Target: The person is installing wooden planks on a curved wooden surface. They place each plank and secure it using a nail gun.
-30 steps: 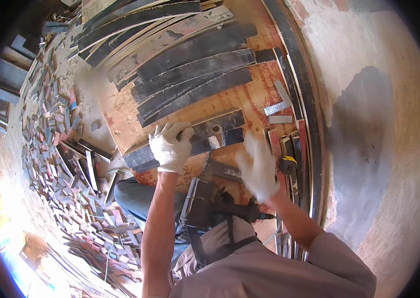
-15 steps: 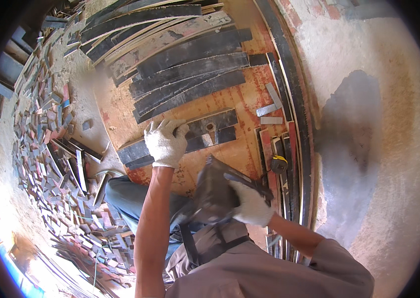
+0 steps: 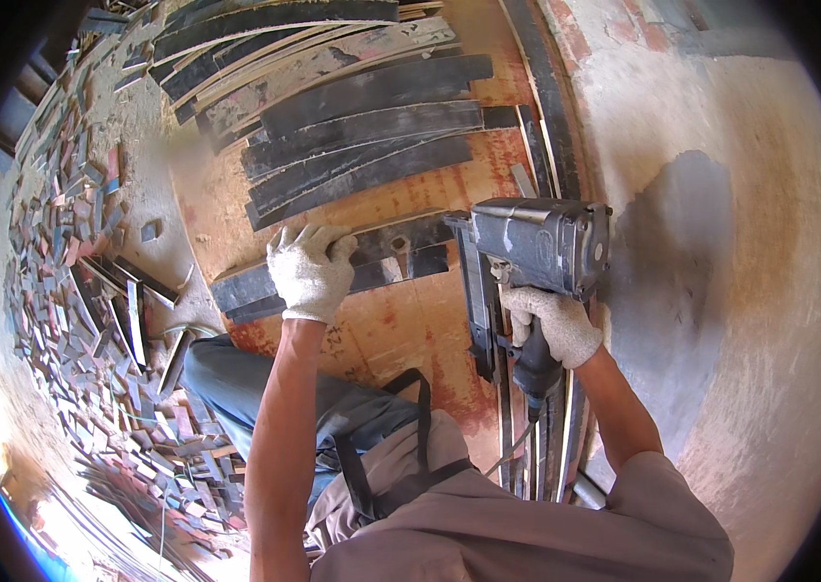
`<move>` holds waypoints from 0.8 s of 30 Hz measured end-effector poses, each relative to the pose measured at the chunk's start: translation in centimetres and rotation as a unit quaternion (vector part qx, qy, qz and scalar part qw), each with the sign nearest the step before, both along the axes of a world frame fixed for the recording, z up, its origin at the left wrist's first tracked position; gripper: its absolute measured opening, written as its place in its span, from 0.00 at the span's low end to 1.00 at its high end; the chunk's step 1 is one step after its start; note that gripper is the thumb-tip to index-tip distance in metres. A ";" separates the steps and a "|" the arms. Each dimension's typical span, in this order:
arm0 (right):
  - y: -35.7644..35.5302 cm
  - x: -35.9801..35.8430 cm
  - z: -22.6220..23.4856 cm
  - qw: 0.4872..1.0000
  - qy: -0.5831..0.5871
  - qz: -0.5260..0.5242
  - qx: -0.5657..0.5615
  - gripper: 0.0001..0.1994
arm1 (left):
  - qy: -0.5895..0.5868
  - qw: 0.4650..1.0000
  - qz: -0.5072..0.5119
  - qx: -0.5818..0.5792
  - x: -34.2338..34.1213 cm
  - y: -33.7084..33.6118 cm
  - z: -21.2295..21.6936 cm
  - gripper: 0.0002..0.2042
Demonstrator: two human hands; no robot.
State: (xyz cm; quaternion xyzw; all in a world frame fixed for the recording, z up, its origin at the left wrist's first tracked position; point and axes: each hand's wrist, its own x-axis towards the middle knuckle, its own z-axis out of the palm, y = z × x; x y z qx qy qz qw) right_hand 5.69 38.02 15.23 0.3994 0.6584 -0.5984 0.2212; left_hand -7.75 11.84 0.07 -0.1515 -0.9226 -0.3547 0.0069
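My right hand point(image 3: 556, 325), in a white knit glove, is wrapped round the handle of a black nail gun point(image 3: 538, 244). The gun's nose is at the right end of a dark wooden strip point(image 3: 422, 231) with a round hole or knot in it. My left hand point(image 3: 311, 274), gloved too, grips this strip left of its middle, fingers over the far edge. Another dark piece point(image 3: 428, 260) lies along the strip's near side. Both rest on a reddish-stained board point(image 3: 381, 330). From the gun's handle a hose point(image 3: 517, 448) runs down toward my lap.
Beyond the strip, several dark curved wooden strips point(image 3: 371, 121) lie in rows. Long narrow strips point(image 3: 551, 155) line the board's right edge, beside a patchy wall point(image 3: 769, 242). Wood offcuts point(image 3: 71, 281) cover the floor at left. My bent leg point(image 3: 255, 383) is near the board's edge.
My right hand has swung the nail gun up and rightward from near my lap to the strip's right end. The gun now hides the tape measure. My left hand stays on the strip.
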 end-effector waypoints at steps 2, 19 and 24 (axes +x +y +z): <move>-0.4 -0.6 0.3 0.999 -0.017 -0.034 -0.021 0.05 | -0.006 1.000 0.004 0.002 0.0 0.1 0.1 0.04; -2.2 -1.9 1.1 0.998 -0.022 -0.029 -0.050 0.11 | -0.032 0.999 0.010 -0.009 0.0 0.2 0.3 0.06; -2.8 -2.4 0.4 0.998 -0.016 -0.017 -0.061 0.10 | 0.012 1.000 0.024 0.008 -0.1 0.4 0.0 0.03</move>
